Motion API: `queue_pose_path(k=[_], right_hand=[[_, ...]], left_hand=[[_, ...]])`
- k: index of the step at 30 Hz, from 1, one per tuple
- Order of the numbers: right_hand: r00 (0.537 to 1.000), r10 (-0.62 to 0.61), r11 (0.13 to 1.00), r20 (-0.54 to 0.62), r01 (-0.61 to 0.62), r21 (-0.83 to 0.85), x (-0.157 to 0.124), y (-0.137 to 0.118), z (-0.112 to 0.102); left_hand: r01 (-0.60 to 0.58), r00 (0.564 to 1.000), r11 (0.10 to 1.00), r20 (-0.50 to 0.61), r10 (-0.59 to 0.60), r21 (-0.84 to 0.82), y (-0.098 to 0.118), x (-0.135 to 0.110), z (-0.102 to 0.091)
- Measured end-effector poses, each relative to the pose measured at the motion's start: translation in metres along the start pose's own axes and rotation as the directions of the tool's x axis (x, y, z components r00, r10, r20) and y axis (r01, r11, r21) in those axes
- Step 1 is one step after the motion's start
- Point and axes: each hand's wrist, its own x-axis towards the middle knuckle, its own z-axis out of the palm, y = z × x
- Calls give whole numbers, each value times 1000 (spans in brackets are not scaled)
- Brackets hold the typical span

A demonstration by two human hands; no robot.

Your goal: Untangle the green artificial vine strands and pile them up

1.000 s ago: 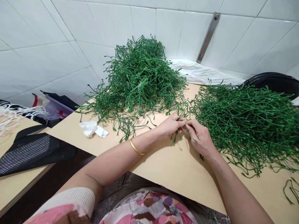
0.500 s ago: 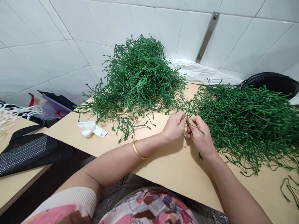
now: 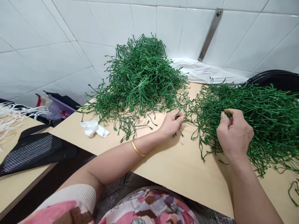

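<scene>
Pinched in your left hand [image 3: 172,123]: a thin, branched green plastic sprig [image 3: 178,134], low on the table [image 3: 177,168] between left pile [image 3: 142,77] and right pile [image 3: 268,115]. Right hand [image 3: 234,133] curled over right pile; grasp indeterminate.

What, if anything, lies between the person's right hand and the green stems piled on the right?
Nothing visible does. The right hand is at the right pile of stems, fingertips among its strands.
</scene>
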Motion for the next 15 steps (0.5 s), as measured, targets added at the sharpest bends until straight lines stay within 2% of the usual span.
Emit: queue_pose_path(k=[2, 4, 6, 9, 11, 12, 15], right_hand=[[998, -54, 989, -36, 49, -138, 0, 5, 2], [984, -167, 975, -63, 156, -156, -5, 5, 5], [947, -319, 947, -48, 316, -51, -12, -3, 9], [856, -516, 849, 39, 505, 152, -27, -20, 16], [829, -548, 825, 110, 514, 235, -34, -29, 22], [834, -534, 831, 142, 486, 270, -36, -32, 25], [893, -397, 873, 211, 296, 388, -39, -35, 32]], left_hand=[[67, 998, 991, -11, -68, -113, -1, 1, 0], [131, 991, 969, -11, -137, -210, -2, 1, 0], [182, 982, 936, -2, -191, -302, -3, 1, 0], [226, 972, 888, 37, -231, -400, -4, 1, 1], [236, 971, 868, 77, -225, -438, -5, 0, 2], [241, 970, 858, 97, -221, -454, -5, 0, 3], [256, 967, 829, 136, -217, -497, -6, -2, 5]])
